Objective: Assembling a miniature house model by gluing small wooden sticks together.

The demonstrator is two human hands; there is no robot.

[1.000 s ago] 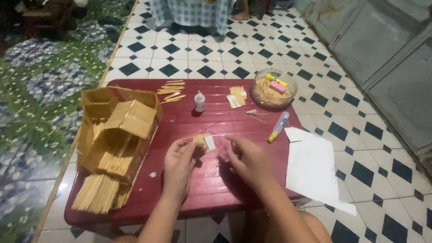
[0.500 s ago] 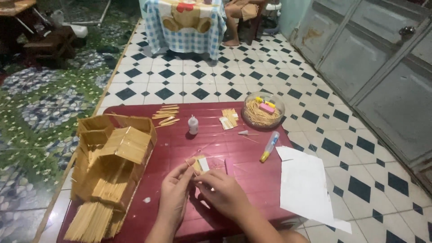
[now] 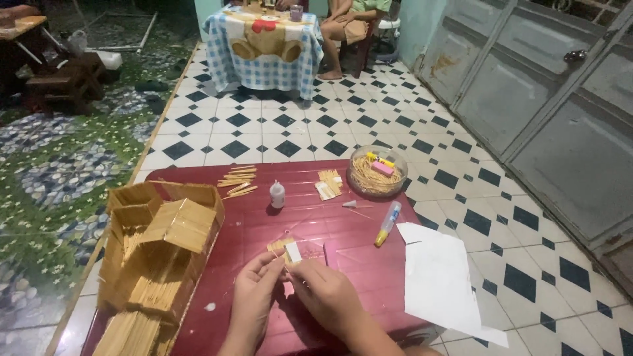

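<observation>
Over the near middle of a dark red table (image 3: 343,231), my left hand (image 3: 254,300) and my right hand (image 3: 326,296) meet on a small panel of glued wooden sticks (image 3: 285,249) with a white patch on it. Both hands pinch this piece between their fingertips, just above the tabletop. A model house of wooden sticks (image 3: 158,254) stands at my left, close to the left hand.
A small glue bottle (image 3: 277,194), loose sticks (image 3: 237,181), a small stick panel (image 3: 328,184), a clear bowl of sticks (image 3: 376,173) and a glue pen (image 3: 387,224) lie farther back. White paper (image 3: 438,280) hangs off the right edge. A person sits beyond a checked-cloth table (image 3: 264,43).
The view has tilted up, so the table and hands sit lower in the picture and more of the far room shows. The hands still hold the stick piece in the same place.
</observation>
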